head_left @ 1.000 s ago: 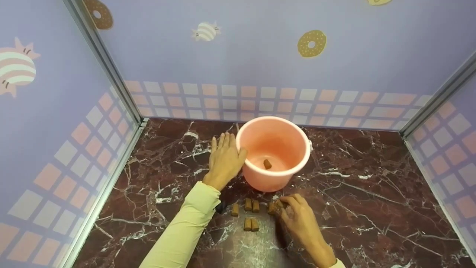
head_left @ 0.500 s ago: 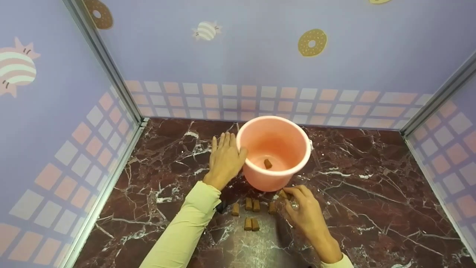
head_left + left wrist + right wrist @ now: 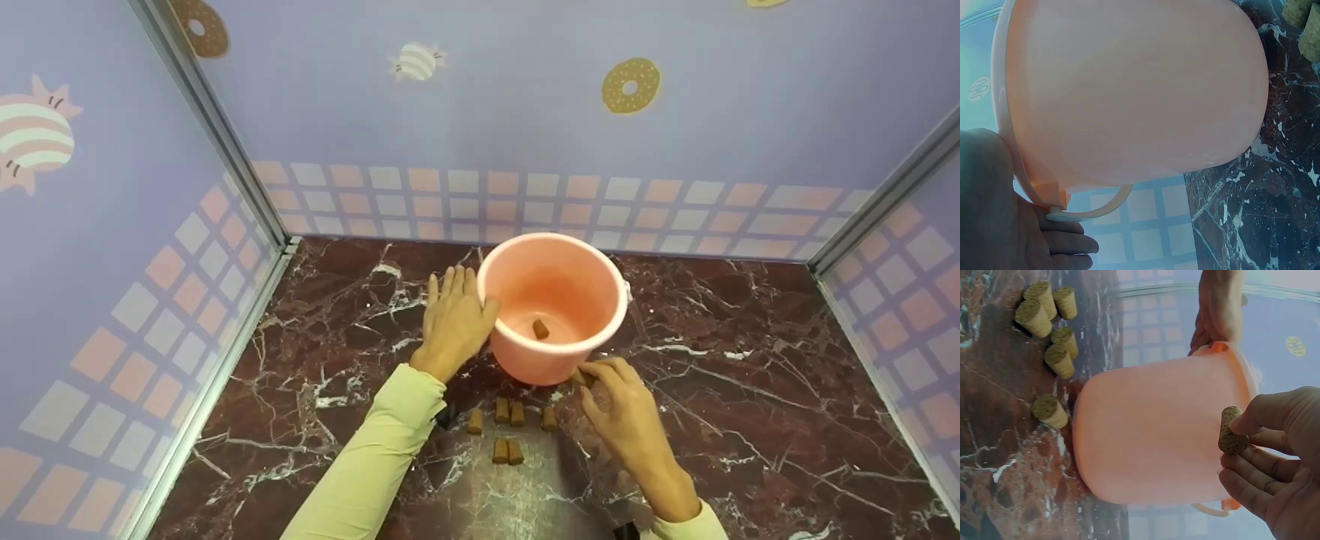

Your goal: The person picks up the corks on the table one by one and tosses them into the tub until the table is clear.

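Observation:
A pink bucket (image 3: 544, 367) stands upright on the dark marbled surface, with one cork (image 3: 540, 328) lying inside at the bottom. My left hand (image 3: 454, 322) rests against the bucket's left side, its fingers straight and its thumb at the rim. Between thumb and fingers, my right hand (image 3: 1275, 461) pinches another cork (image 3: 1233, 433), held beside the outer wall below the rim in the head view. Several loose corks stand in front of the bucket, among them one cork (image 3: 549, 418) on the right and one cork (image 3: 475, 421) on the left.
A purple back wall (image 3: 525, 127) with a checked lower band rises close behind the bucket. Side walls (image 3: 112, 247) with metal edging flank the surface. The bucket's pale handle (image 3: 1100, 211) hangs near my left fingers.
My right hand has lifted a cork from beside the right-hand standing cork and carried it away from me, up toward the bucket. The left hand and the bucket have stayed put.

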